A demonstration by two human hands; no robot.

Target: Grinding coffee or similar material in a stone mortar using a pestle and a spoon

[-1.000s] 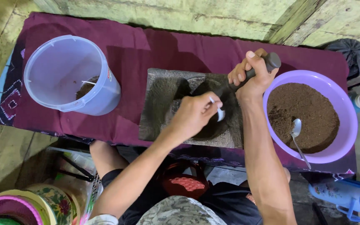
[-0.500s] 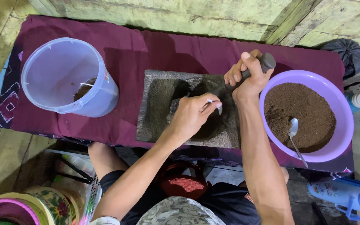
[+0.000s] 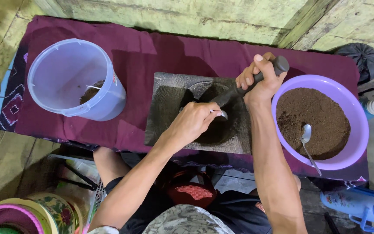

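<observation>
At the left end of the surface (image 3: 152, 56), which is draped in a dark maroon cloth, stands a translucent pale-blue plastic bucket (image 3: 76, 80) with a little brown powder at its bottom, well apart from both hands. At the middle, close to the near edge, sits a rough grey stone mortar (image 3: 165, 108), a squarish slab with a round hollow. The left hand (image 3: 193, 121) hovers over that hollow, fingers curled shut around a small metal spoon (image 3: 221, 113) whose bowl pokes out to the right. The dark stone pestle (image 3: 243, 86) runs slantwise, its working end down in the hollow and its butt rising up and to the right; the right hand (image 3: 260, 80) is wrapped tight about its upper part. Just beside that hand, at the right end, a smooth lilac plastic basin (image 3: 360, 130) holds fine, crumbly brown powder with a second spoon (image 3: 307, 138) lying in it.
</observation>
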